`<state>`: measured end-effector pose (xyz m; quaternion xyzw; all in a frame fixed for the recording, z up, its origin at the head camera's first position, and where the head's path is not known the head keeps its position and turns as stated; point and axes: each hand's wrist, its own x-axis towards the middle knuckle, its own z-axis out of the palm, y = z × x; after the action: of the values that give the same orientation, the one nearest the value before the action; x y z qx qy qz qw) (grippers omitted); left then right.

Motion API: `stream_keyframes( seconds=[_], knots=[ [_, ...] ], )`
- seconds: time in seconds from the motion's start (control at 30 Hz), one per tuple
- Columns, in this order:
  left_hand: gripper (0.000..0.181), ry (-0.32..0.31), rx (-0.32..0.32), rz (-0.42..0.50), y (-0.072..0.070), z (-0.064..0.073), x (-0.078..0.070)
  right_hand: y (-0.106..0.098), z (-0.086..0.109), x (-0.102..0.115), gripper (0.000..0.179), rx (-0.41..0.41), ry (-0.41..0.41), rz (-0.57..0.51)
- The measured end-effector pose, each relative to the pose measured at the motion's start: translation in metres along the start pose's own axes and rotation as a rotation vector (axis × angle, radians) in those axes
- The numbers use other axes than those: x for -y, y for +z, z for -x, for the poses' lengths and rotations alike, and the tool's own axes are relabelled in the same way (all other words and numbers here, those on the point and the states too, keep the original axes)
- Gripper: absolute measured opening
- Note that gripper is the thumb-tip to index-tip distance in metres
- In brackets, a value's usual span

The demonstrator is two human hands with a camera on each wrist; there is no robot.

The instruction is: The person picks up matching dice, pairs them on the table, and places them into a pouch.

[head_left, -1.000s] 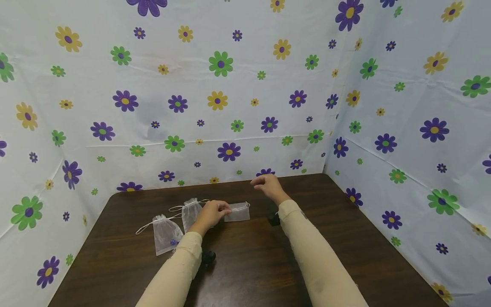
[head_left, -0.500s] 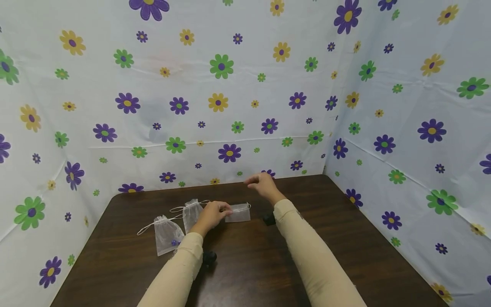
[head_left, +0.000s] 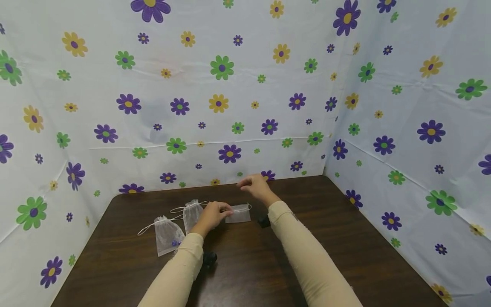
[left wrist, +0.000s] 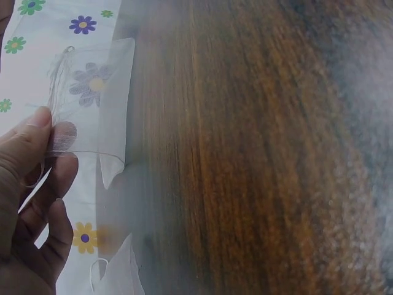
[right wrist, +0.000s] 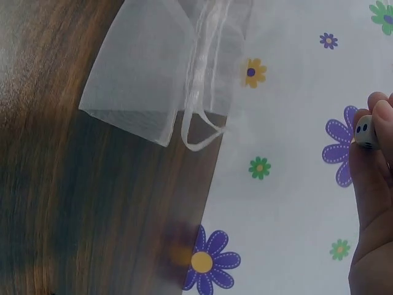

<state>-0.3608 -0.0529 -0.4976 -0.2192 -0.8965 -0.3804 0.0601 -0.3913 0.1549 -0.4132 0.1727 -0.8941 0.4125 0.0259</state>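
Between thumb and fingers, my left hand (head_left: 212, 216) pinches the edge of a sheer white organza drawstring bag (head_left: 240, 216). In the left wrist view this bag (left wrist: 113, 92) hangs off the fingers, its see-through cloth in front of the flowered sheet. My right hand (head_left: 257, 187) is raised above and just behind the bag. A white die (right wrist: 364, 130) with dark pips is pinched in its fingertips, as the right wrist view shows. The bag's cord loop (right wrist: 202, 138) hangs on the side toward the right hand.
Two more organza bags lie left of the left hand: a nearer bag (head_left: 166, 234) with small purple things (head_left: 174, 243) in it, and a farther bag (head_left: 191, 216) partly behind the hand. Flowered sheets (head_left: 245, 106) surround the dark wooden table (head_left: 249, 273).
My right hand has moved left, closer to the bag and the left hand. The left hand stays in place with its grip on the bag.
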Motion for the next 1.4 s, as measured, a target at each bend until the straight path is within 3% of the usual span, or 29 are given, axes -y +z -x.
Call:
stream_keyframes(
  seconds=[0.7, 0.9, 1.4],
  knots=[
    [0.008, 0.031, -0.002, 0.028, -0.002, 0.001, 0.000, 0.015, 0.003, 0.007, 0.015, 0.122, -0.058, -0.013],
    [0.007, 0.013, 0.004, 0.030, -0.003, 0.000, -0.002, 0.018, 0.004, 0.008, 0.014, 0.130, -0.046, -0.006],
    [0.004, 0.050, -0.016, 0.015, -0.001, 0.000, 0.001, 0.020, 0.007, 0.008, 0.014, 0.144, -0.037, -0.023]
  ],
)
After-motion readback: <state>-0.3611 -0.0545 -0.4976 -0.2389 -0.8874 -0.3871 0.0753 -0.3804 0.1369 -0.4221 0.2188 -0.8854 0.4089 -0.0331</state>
